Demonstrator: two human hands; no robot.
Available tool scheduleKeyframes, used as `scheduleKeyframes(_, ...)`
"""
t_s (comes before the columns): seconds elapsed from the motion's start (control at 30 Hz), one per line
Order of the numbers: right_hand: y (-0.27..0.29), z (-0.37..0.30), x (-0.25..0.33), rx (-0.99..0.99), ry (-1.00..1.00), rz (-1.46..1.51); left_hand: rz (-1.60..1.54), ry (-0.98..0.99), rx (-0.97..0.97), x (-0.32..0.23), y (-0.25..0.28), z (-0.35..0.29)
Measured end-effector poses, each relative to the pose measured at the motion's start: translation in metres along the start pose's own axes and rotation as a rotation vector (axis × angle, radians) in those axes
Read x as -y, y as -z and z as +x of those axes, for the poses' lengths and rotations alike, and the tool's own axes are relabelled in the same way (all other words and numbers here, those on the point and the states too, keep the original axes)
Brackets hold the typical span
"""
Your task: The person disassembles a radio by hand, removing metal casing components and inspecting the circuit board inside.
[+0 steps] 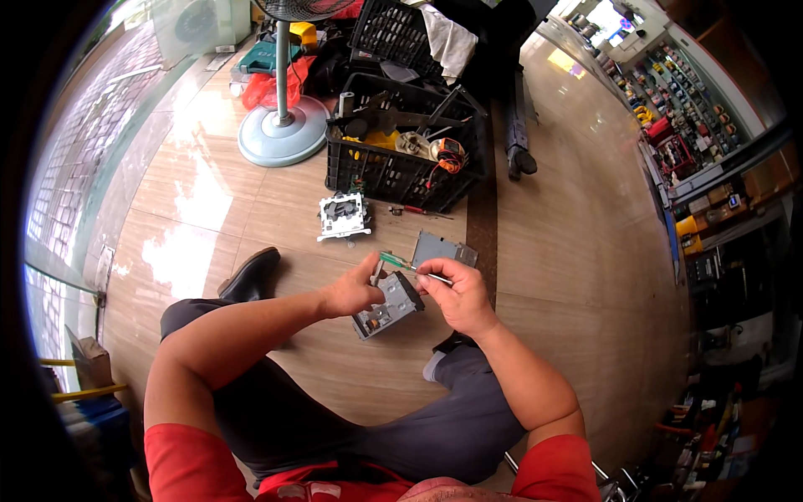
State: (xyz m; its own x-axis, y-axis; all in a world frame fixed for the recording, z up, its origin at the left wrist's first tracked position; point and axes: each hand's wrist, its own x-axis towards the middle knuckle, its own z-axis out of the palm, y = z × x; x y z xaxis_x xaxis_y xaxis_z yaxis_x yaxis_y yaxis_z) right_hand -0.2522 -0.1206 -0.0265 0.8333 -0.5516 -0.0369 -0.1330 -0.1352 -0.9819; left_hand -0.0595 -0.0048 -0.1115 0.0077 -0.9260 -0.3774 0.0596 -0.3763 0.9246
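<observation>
My left hand (355, 289) is closed at the top edge of a grey metal box (390, 311) with an open, boxy casing. A thin metallic piece stands by its fingertips, too small to name. My right hand (460, 294) pinches the metal shaft of a screwdriver, whose green see-through handle (394, 260) points left toward my left fingers. Just beyond the right hand lies a flat grey metal plate (442, 248). Farther off to the left, a white-framed mechanism (343, 216) with dark parts rests on the floor.
A black plastic crate (401, 180) full of tools and an orange meter (449, 155) stands ahead. Near it lies a red-handled screwdriver (416, 210). The round fan base (283, 134) is at its left. My boot (253, 274) is left; stocked shelves (682, 109) line the right.
</observation>
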Motion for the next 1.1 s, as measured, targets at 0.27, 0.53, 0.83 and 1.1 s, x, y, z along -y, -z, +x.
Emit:
scheduleKeyframes(0.27, 0.002, 0.000, 0.005, -0.014, 0.032, -0.086, 0.078, -0.020, -0.015, 0.004, -0.002, 0.003)
scheduleKeyframes(0.53, 0.000, 0.001, 0.011, -0.017, 0.158, -0.303, 0.547, 0.011, -0.250, 0.004, -0.003, 0.000)
scheduleKeyframes(0.83, -0.010, -0.002, 0.012, 0.040, 0.300, -0.463, 0.933, 0.013, -0.033, -0.026, -0.021, -0.025)
scheduleKeyframes(1.1, -0.019, 0.000, 0.002, 0.113, 0.330, -0.534, 1.046, -0.185, 0.000, -0.010, -0.021, -0.024)
